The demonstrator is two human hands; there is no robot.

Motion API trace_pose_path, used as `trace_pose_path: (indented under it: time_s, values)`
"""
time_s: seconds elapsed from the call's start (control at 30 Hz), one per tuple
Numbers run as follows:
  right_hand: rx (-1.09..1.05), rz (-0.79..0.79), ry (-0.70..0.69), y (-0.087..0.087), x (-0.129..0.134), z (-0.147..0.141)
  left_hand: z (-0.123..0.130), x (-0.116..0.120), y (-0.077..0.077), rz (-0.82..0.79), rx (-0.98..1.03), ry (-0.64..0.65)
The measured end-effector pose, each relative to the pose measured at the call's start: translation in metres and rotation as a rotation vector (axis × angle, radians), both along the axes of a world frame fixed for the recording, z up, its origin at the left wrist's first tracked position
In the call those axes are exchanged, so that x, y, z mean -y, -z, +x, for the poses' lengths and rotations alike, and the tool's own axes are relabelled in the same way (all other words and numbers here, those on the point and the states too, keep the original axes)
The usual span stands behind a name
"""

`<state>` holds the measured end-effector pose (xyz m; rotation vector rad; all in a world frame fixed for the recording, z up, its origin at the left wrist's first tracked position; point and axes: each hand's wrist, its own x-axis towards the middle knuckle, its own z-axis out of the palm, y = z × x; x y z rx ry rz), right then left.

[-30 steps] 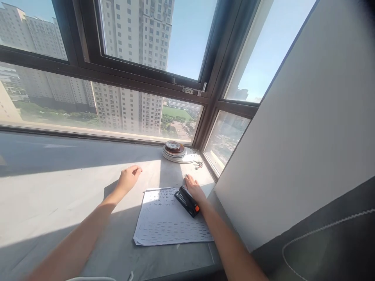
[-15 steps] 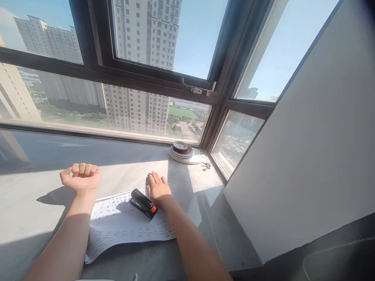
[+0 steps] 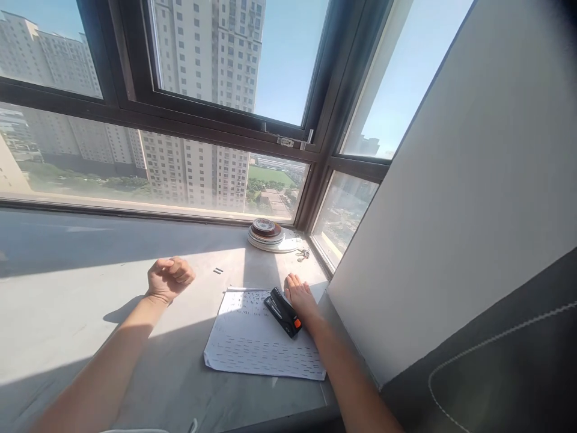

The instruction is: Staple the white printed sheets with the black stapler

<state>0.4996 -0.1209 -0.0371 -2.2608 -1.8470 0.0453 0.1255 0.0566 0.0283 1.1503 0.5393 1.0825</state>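
My left hand [image 3: 170,279] is curled into a loose fist above the grey sill, left of the papers; nothing shows in it. My right hand [image 3: 302,297] lies flat with its fingers stretched out, at the right edge of the written sheets [image 3: 256,355]. On those sheets rests a black stapler [image 3: 283,313] with an orange patch, just left of my right hand. Two small dark strips [image 3: 218,270] lie on the sill between my hands, beyond the papers.
A stack of plates [image 3: 265,234] stands in the window corner, with keys [image 3: 303,255] beside it. The grey sill [image 3: 67,300] runs below the windows. A white wall [image 3: 451,180] rises on the right.
The papers and stapler have shifted right along with my right hand. My left hand has moved right and turned, still curled. The two dark strips have come into sight.
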Motion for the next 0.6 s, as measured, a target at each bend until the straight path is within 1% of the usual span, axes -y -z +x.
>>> trace_pose_path:
  time_s: [0.1, 0.2, 0.27, 0.37, 0.47, 0.53, 0.6]
  values:
    - [0.01, 0.004, 0.006, 0.002, -0.002, 0.001, 0.035, 0.02, 0.003, 0.036, -0.145, 0.216]
    - [-0.004, 0.029, 0.026, -0.001, -0.007, -0.008, 0.068, 0.045, 0.008, 0.139, -0.369, 0.393]
    - [-0.017, 0.038, 0.004, -0.004, -0.009, -0.012, 0.085, 0.061, 0.012, 0.21, -0.508, 0.482]
    - [-0.057, 0.053, -0.039, -0.007, -0.011, -0.014, 0.101, 0.073, 0.02, 0.3, -0.647, 0.533]
    - [-0.118, 0.115, -0.035, -0.009, -0.011, -0.013, 0.107, 0.074, 0.026, 0.408, -0.749, 0.519]
    - [-0.165, 0.212, -0.056, -0.012, -0.008, -0.011, 0.107, 0.071, 0.029, 0.488, -0.795, 0.513]
    - [-0.243, 0.354, -0.077, -0.018, -0.002, -0.01, 0.106, 0.067, 0.031, 0.543, -0.822, 0.529]
